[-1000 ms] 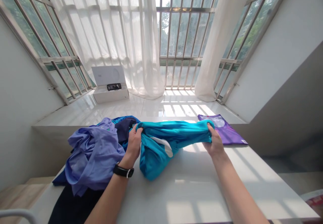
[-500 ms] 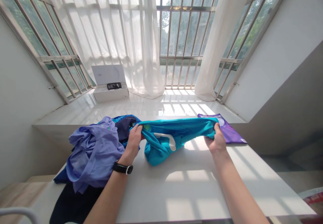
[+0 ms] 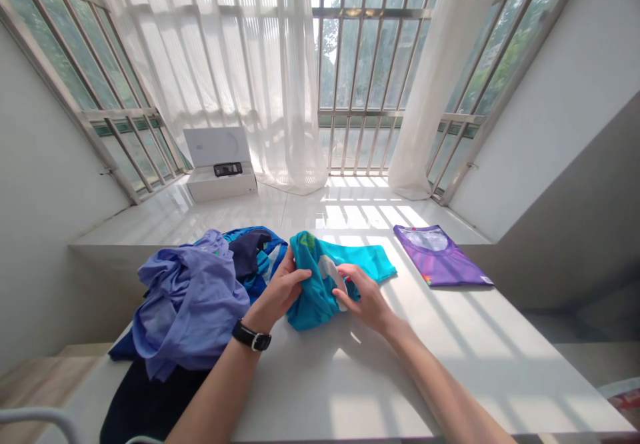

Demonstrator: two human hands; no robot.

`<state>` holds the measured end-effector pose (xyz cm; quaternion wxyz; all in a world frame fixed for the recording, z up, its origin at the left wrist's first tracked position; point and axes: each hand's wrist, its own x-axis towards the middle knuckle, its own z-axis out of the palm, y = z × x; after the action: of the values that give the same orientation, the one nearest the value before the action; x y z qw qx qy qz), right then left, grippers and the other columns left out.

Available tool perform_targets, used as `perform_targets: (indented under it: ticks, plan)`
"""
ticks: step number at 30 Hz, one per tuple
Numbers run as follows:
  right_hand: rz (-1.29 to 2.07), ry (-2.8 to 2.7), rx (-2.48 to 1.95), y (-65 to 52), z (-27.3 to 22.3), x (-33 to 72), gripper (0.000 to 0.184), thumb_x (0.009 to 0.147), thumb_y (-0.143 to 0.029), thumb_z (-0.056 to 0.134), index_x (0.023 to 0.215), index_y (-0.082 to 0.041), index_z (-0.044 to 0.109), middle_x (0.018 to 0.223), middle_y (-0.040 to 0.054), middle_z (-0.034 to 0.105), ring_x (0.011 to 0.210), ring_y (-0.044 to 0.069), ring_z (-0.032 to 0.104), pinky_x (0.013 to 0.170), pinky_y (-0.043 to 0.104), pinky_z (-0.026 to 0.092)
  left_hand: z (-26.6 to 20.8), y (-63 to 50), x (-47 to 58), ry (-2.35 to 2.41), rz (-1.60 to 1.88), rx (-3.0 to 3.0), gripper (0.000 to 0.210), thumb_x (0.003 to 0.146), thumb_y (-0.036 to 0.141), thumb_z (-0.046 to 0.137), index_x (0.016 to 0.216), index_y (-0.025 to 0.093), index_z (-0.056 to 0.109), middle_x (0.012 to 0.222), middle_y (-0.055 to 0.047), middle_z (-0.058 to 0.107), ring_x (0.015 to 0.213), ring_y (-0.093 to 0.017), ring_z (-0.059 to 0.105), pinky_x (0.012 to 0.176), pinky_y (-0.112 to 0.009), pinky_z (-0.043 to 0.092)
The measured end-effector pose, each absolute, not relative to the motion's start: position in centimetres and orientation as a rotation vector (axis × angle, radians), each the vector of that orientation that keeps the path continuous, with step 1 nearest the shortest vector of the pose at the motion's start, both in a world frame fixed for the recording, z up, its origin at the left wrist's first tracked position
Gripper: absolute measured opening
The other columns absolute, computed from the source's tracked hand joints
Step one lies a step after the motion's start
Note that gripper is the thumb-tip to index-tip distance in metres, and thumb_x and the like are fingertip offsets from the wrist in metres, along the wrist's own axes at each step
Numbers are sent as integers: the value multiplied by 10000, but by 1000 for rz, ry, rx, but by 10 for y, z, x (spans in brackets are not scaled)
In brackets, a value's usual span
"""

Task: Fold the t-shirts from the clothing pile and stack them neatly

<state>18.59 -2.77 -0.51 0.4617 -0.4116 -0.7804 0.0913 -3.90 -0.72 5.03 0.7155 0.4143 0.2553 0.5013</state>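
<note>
While the left hand [image 3: 279,292] clasps its nine-o'clock edge, a bunched turquoise cloth garment [image 3: 311,303] with curved white stripe [image 3: 328,268] and green print [image 3: 308,243] sits at twelve o'clock; the right hand [image 3: 367,301], slightly open, touches the stripe.

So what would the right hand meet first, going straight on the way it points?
The teal cloth, most likely: the right hand seems to touch it, though depth is unclear.

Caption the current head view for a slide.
Left hand grips a turquoise garment, right hand at its white patch, between heaped clothes and a folded purple top on a white table.
</note>
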Motion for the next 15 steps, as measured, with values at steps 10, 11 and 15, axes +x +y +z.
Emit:
perform_targets:
  ticks: [10, 11, 15]
  plan:
    - [-24, -1841, -1041, -27, -1, 189, 125, 986, -204, 566, 1019, -251, 676, 947, 67, 698, 888, 228, 683, 764, 357, 572, 29, -3, -32, 757, 1001, 1446, 949, 846, 467, 780, 1604, 274, 242, 1457, -140, 556, 1269, -340, 591, 1043, -478, 520]
    - [-31, -1843, -1000, -29, 2, 187, 127, 978, -196, 576, 1043, -254, 668, 961, 68, 695, 896, 227, 683, 773, 356, 573, 30, -4, -31, 739, 969, 1508, 901, 887, 525, 722, 1608, 263, 250, 1489, -142, 532, 1321, -346, 552, 1098, -496, 475]
    - [138, -1949, -883, -42, 6, 171, 210, 946, -277, 635, 1150, -239, 607, 991, 77, 702, 847, 228, 686, 705, 343, 569, 41, -14, -28, 560, 811, 1788, 715, 1007, 637, 451, 1596, 252, 323, 1580, -105, 449, 1468, -320, 396, 1242, -491, 287]
